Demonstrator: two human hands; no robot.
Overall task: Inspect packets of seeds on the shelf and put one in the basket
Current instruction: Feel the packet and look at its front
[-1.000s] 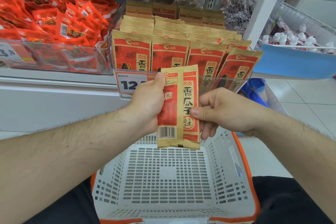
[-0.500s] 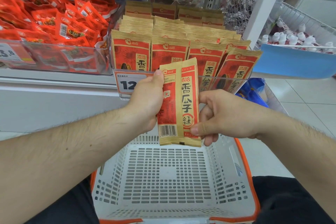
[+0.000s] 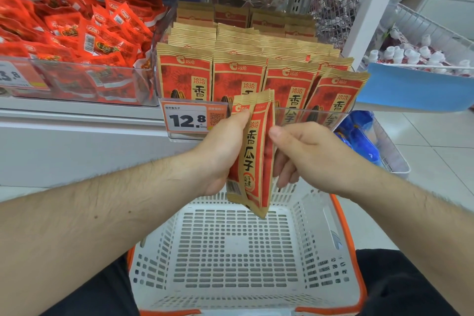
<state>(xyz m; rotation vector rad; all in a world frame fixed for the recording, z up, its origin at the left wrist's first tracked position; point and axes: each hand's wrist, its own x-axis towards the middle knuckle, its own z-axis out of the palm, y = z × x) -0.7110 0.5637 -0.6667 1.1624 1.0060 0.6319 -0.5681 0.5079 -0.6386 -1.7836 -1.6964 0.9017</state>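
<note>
A gold-and-red seed packet hangs upright over the white basket, turned so its narrow side faces me. My left hand grips its left side, thumb near the top. At its right edge, my right hand pinches it, thumb in front and fingers curled behind. Rows of the same seed packets stand in a clear shelf tray just behind it. The basket has an orange rim and nothing in it.
A price tag reading 12.8 hangs on the tray front. A clear bin of red snack packs sits to the left. To the right are a white shelf post, a blue-fronted wire bin and a low basket of blue packs.
The packet has turned from facing me flat to nearly edge-on and sits a little higher. My right thumb has moved from its lower right edge up to mid-height.
</note>
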